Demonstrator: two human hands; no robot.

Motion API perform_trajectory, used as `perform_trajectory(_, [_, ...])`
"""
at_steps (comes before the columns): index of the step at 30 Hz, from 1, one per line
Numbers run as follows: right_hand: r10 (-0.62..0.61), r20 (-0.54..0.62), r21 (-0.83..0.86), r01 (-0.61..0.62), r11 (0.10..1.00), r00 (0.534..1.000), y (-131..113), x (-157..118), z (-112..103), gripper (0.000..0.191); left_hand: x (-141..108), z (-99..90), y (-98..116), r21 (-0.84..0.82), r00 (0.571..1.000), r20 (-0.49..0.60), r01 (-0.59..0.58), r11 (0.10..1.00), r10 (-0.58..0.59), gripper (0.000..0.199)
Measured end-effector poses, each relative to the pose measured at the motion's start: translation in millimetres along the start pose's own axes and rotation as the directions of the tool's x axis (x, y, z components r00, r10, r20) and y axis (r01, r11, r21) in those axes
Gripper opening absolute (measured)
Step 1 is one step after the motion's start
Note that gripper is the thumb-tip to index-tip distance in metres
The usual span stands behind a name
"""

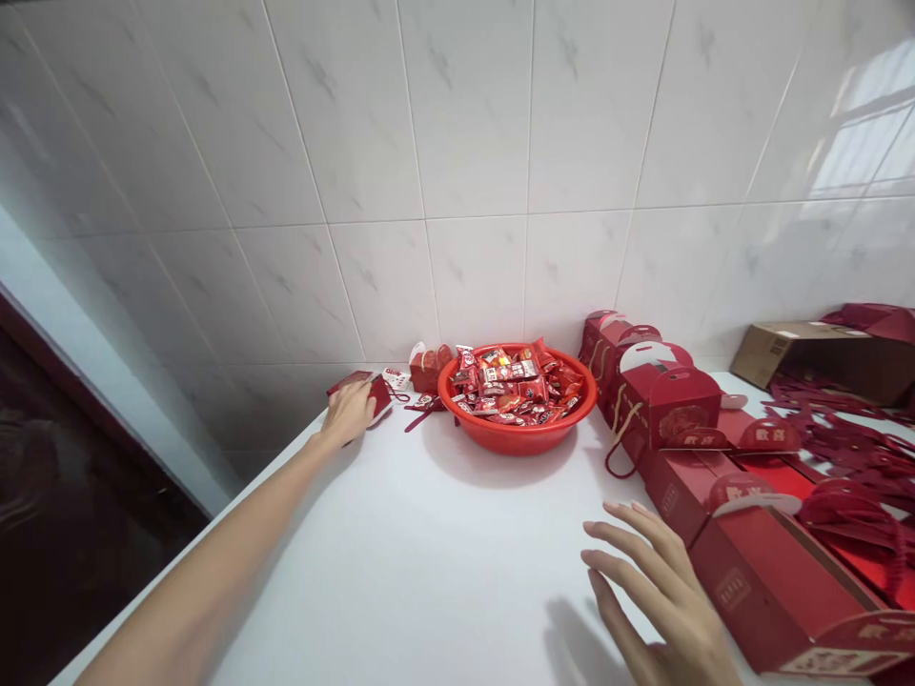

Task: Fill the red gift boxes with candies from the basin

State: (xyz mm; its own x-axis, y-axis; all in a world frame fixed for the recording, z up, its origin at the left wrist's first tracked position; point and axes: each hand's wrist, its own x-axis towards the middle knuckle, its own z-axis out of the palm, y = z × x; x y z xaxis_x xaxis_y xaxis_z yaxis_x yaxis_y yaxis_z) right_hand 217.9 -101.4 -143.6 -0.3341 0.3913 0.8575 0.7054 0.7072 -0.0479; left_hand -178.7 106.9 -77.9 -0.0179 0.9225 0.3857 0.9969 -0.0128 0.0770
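Right fingers point(629, 576) spread, left fingers point(358, 400) on red box point(380, 393) (grip unclear), red basin point(511, 438) heaped with wrapped snacks point(504, 389).

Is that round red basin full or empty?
Full: the red basin is heaped with small wrapped snacks, some poking above its back edge.

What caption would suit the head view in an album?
Left hand on a red box, right hand empty, basin of wrapped sweets between.

From the wearer's head, one camera is looking forward and down across the nearby bench point(429, 572), the tiled wall point(472, 124) filling the frame's upper half.
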Motion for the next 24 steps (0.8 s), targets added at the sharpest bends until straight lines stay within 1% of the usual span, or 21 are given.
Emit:
perform_trajectory(2, [0.023, 0.033, 0.018, -0.024, 1.0, 0.999, 1.7, 4.3, 4.1, 0.02, 3.9, -10.5, -1.2, -0.102, 0.996, -0.05, 0.069, 0.992, -0.074, 0.042])
perform_trajectory(4, [0.057, 0.063, 0.046, -0.06, 0.997, 0.996, 2.6, 9.1, 9.3, 0.018, 4.0, -23.4, -0.5, -0.181, 0.988, -0.083, 0.113, 0.977, -0.13, 0.043])
perform_trajectory(5, [0.073, 0.077, 0.066, -0.078, 0.995, 0.994, 2.7, 12.1, 12.1, 0.019, 2.0, -29.9, 1.3, -0.227, 0.984, -0.094, 0.125, 0.966, -0.15, 0.044])
perform_trajectory(7, [0.096, 0.091, 0.118, -0.106, 0.987, 0.991, 2.2, 20.3, 18.0, 0.022, -7.1, -41.5, 9.0, -0.39, 0.982, -0.09, 0.121, 0.913, -0.168, 0.043])
perform_trajectory(8, [0.103, 0.09, 0.149, -0.115, 0.982, 0.991, 1.8, 25.6, 20.8, 0.024, -14.0, -46.2, 15.4, -0.521, 0.984, -0.069, 0.105, 0.847, -0.164, 0.04])
perform_trajectory(9, [0.107, 0.085, 0.178, -0.121, 0.977, 0.991, 1.1, 31.5, 23.6, 0.026, -22.2, -49.9, 23.4, -0.654, 0.989, -0.04, 0.079, 0.752, -0.14, 0.036])
perform_trajectory(10, [0.112, 0.081, 0.206, -0.126, 0.97, 0.99, 0.3, 37.8, 26.4, 0.028, -31.5, -52.5, 32.9, -0.748, 0.995, -0.007, 0.064, 0.661, -0.104, 0.033])
perform_trajectory(11, [0.116, 0.079, 0.232, -0.131, 0.964, 0.99, -0.8, 44.2, 29.3, 0.029, -41.4, -54.1, 43.5, -0.796, 0.999, 0.04, 0.052, 0.604, -0.033, 0.033])
perform_trajectory(12, [0.117, 0.084, 0.256, -0.135, 0.957, 0.99, -1.9, 50.3, 32.5, 0.029, -51.5, -54.6, 54.8, -0.824, 0.995, 0.093, 0.054, 0.564, 0.041, 0.034])
perform_trajectory(14, [0.111, 0.114, 0.295, -0.14, 0.945, 0.987, -4.7, 60.4, 39.4, 0.028, -70.5, -52.7, 77.4, -0.858, 0.968, 0.181, 0.07, 0.51, 0.172, 0.035])
perform_trajectory(16, [0.093, 0.155, 0.32, -0.139, 0.937, 0.984, -7.3, 66.4, 46.9, 0.025, -86.0, -47.8, 97.0, -0.855, 0.953, 0.187, 0.038, 0.517, 0.239, 0.034])
perform_trajectory(18, [0.067, 0.186, 0.331, -0.127, 0.935, 0.98, -9.0, 68.6, 53.9, 0.021, -97.3, -41.6, 111.4, -0.838, 0.939, 0.215, 0.036, 0.544, 0.269, 0.036])
perform_trajectory(21, [0.039, 0.215, 0.348, -0.113, 0.931, 0.976, -9.8, 68.8, 60.0, 0.018, -107.0, -34.0, 122.6, -0.808, 0.922, 0.277, 0.071, 0.585, 0.27, 0.036])
perform_trajectory(23, [0.033, 0.253, 0.363, -0.126, 0.923, 0.967, -9.8, 70.2, 60.4, 0.018, -109.2, -31.2, 124.9, -0.812, 0.915, 0.311, 0.116, 0.571, 0.256, 0.036])
perform_trajectory(24, [0.03, 0.28, 0.37, -0.136, 0.919, 0.959, -9.8, 71.7, 59.8, 0.018, -109.3, -30.7, 125.2, -0.824, 0.91, 0.331, 0.15, 0.546, 0.249, 0.035])
